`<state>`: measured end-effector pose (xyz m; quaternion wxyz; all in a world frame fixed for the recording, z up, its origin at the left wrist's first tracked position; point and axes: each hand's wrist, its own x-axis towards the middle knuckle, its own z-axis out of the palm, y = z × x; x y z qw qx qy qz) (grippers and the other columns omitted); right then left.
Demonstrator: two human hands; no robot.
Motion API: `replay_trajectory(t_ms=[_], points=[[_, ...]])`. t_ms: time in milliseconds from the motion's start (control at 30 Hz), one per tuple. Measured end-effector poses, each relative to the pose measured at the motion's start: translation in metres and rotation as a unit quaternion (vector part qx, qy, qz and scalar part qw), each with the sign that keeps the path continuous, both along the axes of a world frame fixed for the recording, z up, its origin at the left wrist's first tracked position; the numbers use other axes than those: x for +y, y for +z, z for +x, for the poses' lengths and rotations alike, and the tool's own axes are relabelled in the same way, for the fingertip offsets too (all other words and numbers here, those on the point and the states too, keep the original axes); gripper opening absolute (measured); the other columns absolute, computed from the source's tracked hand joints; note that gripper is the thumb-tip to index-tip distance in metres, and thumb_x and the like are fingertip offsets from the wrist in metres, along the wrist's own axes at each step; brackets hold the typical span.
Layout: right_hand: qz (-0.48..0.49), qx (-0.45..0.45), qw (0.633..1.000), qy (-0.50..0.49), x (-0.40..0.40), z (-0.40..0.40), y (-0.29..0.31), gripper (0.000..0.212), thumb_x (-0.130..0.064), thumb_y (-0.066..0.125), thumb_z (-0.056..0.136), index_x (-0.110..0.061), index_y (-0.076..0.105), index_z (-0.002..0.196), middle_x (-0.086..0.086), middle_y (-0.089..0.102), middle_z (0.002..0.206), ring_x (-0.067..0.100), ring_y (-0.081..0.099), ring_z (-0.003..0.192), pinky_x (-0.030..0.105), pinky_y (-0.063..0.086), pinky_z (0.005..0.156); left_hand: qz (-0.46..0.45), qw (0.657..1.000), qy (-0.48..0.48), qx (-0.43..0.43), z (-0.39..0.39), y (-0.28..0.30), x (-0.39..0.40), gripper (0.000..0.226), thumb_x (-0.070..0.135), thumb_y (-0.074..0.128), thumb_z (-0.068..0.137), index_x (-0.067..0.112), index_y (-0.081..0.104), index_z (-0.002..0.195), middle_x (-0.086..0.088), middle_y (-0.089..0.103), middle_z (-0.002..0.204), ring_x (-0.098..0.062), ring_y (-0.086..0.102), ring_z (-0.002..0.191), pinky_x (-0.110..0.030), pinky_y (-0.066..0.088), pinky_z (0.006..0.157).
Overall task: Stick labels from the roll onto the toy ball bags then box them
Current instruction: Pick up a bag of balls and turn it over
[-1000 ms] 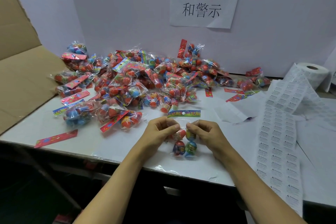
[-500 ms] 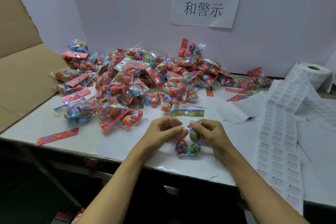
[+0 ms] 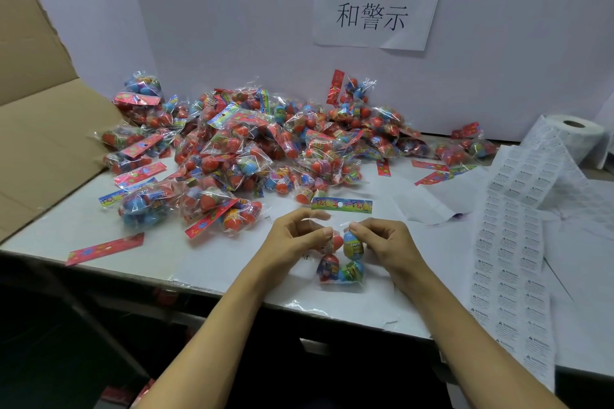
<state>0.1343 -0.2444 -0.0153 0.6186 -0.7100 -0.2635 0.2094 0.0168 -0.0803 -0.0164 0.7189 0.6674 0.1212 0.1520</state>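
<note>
While the person sat at the white worktop (image 3: 212,262), both hands were busy with one toy ball bag (image 3: 342,256) that lay flat near the front edge, its printed header card (image 3: 341,205) pointing away toward the big heap of bags (image 3: 265,149). The left hand (image 3: 295,239) had its fingers (image 3: 324,233) curled and pinching the clear film at the upper part of the bag, and the right hand (image 3: 385,242) pinched the same place from the other side, so the fingertips almost met above the balls. I judged that this was the labelling step, the film being held or smoothed; whether a label was already on it I could not tell. The label strip (image 3: 511,262) ran down the right side of the worktop from the roll (image 3: 573,136) at the back. The next move probably called for peeling one small label cleanly, or for passing the bag to the cardboard box (image 3: 43,143) at the left.
</note>
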Motion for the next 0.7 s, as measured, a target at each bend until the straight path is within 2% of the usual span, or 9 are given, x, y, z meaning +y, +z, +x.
replay_trajectory(t_ms=[133, 200, 267, 367, 433, 500, 600, 667, 700], points=[[0.004, -0.009, 1.0, -0.02, 0.002, 0.001, -0.002, 0.019, -0.034, 0.072, 0.091, -0.025, 0.081, 0.078, -0.003, 0.074, 0.078, 0.002, 0.063, 0.069, 0.017, 0.05, 0.058, 0.009, 1.0, 0.001, 0.012, -0.001, 0.0, 0.002, 0.021, 0.018, 0.074, 0.094, 0.017, 0.069, 0.115, -0.004, 0.079, 0.096, -0.017, 0.076, 0.089, -0.023, 0.059, 0.072], [0.03, -0.014, 0.998, -0.053, 0.002, 0.003, -0.004, 0.018, -0.043, 0.077, 0.083, -0.026, 0.078, 0.08, -0.006, 0.071, 0.075, 0.002, 0.06, 0.065, 0.015, 0.048, 0.056, -0.002, 1.0, 0.02, 0.012, 0.001, -0.002, 0.003, 0.021, 0.019, 0.074, 0.093, 0.015, 0.069, 0.113, -0.005, 0.079, 0.096, -0.018, 0.076, 0.089, -0.03, 0.061, 0.076], [0.063, -0.012, 0.993, -0.097, 0.0, 0.007, -0.007, 0.035, -0.05, 0.083, 0.069, -0.021, 0.067, 0.076, -0.005, 0.058, 0.067, 0.007, 0.049, 0.06, 0.015, 0.041, 0.053, -0.039, 0.998, 0.049, -0.007, 0.003, -0.002, 0.002, 0.018, 0.013, 0.074, 0.092, 0.008, 0.067, 0.108, -0.009, 0.078, 0.092, -0.02, 0.074, 0.086, -0.037, 0.061, 0.081], [0.076, -0.046, 0.993, -0.077, -0.001, 0.01, -0.013, 0.039, -0.038, 0.09, 0.07, -0.02, 0.055, 0.068, -0.006, 0.044, 0.063, 0.01, 0.038, 0.06, 0.018, 0.036, 0.054, -0.103, 0.993, 0.054, -0.037, 0.004, 0.0, 0.001, 0.025, 0.016, 0.076, 0.086, 0.002, 0.066, 0.103, -0.012, 0.075, 0.091, -0.027, 0.074, 0.086, -0.045, 0.061, 0.082], [0.052, -0.069, 0.996, -0.019, 0.001, 0.006, -0.013, 0.037, -0.04, 0.087, 0.076, -0.015, 0.062, 0.065, -0.001, 0.054, 0.062, 0.013, 0.046, 0.061, 0.024, 0.041, 0.059, -0.12, 0.991, 0.038, -0.037, 0.003, 0.004, 0.0, 0.032, 0.023, 0.076, 0.082, 0.002, 0.066, 0.105, -0.013, 0.074, 0.096, -0.029, 0.074, 0.089, -0.043, 0.063, 0.077], [0.035, -0.08, 0.996, 0.009, 0.002, 0.001, -0.009, 0.044, -0.059, 0.081, 0.071, -0.016, 0.073, 0.071, 0.001, 0.068, 0.068, 0.015, 0.057, 0.066, 0.031, 0.047, 0.065, -0.125, 0.991, 0.024, -0.038, 0.001, 0.007, 0.0, 0.036, 0.032, 0.076, 0.086, 0.003, 0.068, 0.105, -0.012, 0.074, 0.098, -0.028, 0.072, 0.094, -0.036, 0.062, 0.074], [0.029, -0.106, 0.994, 0.021, 0.0, -0.001, -0.005, 0.049, -0.066, 0.08, 0.062, -0.022, 0.077, 0.086, -0.004, 0.072, 0.087, 0.013, 0.066, 0.084, 0.039, 0.052, 0.074, -0.158, 0.986, 0.01, -0.041, -0.001, 0.01, 0.0, 0.066, 0.064, 0.077, 0.075, 0.003, 0.073, 0.101, -0.017, 0.076, 0.107, -0.028, 0.073, 0.1, -0.033, 0.06, 0.081], [0.008, -0.122, 0.992, 0.043, -0.002, -0.003, -0.004, 0.052, -0.061, 0.084, 0.06, -0.027, 0.073, 0.099, -0.011, 0.07, 0.097, 0.009, 0.066, 0.093, 0.034, 0.053, 0.075, -0.159, 0.986, -0.016, -0.05, -0.003, 0.009, 0.001, 0.083, 0.079, 0.077, 0.062, 0.004, 0.078, 0.099, -0.024, 0.073, 0.115, -0.032, 0.072, 0.107, -0.036, 0.059, 0.088], [-0.005, -0.131, 0.99, 0.05, -0.001, -0.004, -0.005, 0.053, -0.059, 0.086, 0.059, -0.03, 0.07, 0.101, -0.015, 0.07, 0.099, 0.007, 0.065, 0.094, 0.028, 0.053, 0.073, -0.149, 0.987, -0.025, -0.052, -0.004, 0.007, 0.002, 0.081, 0.08, 0.075, 0.064, 0.006, 0.08, 0.098, -0.024, 0.073, 0.116, -0.033, 0.071, 0.11, -0.036, 0.058, 0.089]])
